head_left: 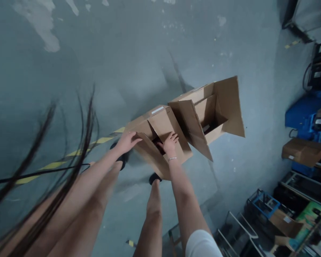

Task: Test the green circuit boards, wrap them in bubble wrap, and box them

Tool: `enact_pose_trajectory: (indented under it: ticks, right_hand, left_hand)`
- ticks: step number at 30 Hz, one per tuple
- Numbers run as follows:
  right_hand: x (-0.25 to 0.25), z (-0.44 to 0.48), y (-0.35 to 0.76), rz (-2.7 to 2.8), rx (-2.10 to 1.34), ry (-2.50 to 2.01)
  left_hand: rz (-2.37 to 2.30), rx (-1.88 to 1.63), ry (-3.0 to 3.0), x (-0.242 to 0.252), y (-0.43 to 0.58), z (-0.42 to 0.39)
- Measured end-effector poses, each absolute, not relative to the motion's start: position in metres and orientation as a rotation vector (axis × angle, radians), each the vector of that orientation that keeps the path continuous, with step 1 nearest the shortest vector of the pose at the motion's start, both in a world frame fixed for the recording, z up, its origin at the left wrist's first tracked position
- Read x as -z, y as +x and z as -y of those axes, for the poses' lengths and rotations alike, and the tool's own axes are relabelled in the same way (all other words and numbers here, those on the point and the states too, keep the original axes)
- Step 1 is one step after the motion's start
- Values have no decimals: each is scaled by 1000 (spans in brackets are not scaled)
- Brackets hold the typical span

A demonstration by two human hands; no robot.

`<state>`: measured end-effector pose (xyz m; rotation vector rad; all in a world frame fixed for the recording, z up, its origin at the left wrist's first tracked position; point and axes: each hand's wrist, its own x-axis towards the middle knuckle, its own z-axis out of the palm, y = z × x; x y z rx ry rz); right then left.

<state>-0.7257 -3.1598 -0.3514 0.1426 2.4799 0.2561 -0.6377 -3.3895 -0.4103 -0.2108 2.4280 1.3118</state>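
Fingers of the left hand (127,141) lie long and almost flat on a flap of the near box (163,123), not closed around it. Fingers of the right hand (170,142) are spread wide and press on another flap, right at the dark gap in the top. A thin bracelet (172,158) sits on that wrist.

The near box is brown cardboard in the middle of the frame, above the person's two dark shoes (155,177). It has a small white sticker (157,110) on top, but the writing is too small to read. Touching it on its right side is a second box (216,107) with its flaps wide open.

Both are over a grey floor (139,53) with a yellow and black stripe (53,165) at the left. Blurry strands of hair (77,142) hang in the lower left. At the right edge is another brown box (302,151) with a tiny white label (291,157), also too small to read, and shelves (296,214) full of stuff below it.
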Motion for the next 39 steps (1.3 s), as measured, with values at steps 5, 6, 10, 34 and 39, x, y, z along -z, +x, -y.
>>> enact_pose_trajectory:
  ticks: [5,6,10,34,39]
  right_hand:
    - [352,3153,-693,-2520,-456,45]
    - [343,3143,-688,-2542,-421,35]
    - [281,3071,-676,-2657,-146,114]
    - [-314,2909,-684,-3006,-34,-184]
    - [-426,2898,-682,-3026,-437,-219]
  left_hand:
    - [-2415,-1386,-43,389,-599,3376]
    - [-2409,-1398,10,382,-594,3374]
    - [-2378,-1422,262,344,-574,3359]
    - [-2637,-1245,1702,-246,-433,3076]
    - [-2708,-1220,1611,-339,-421,3024]
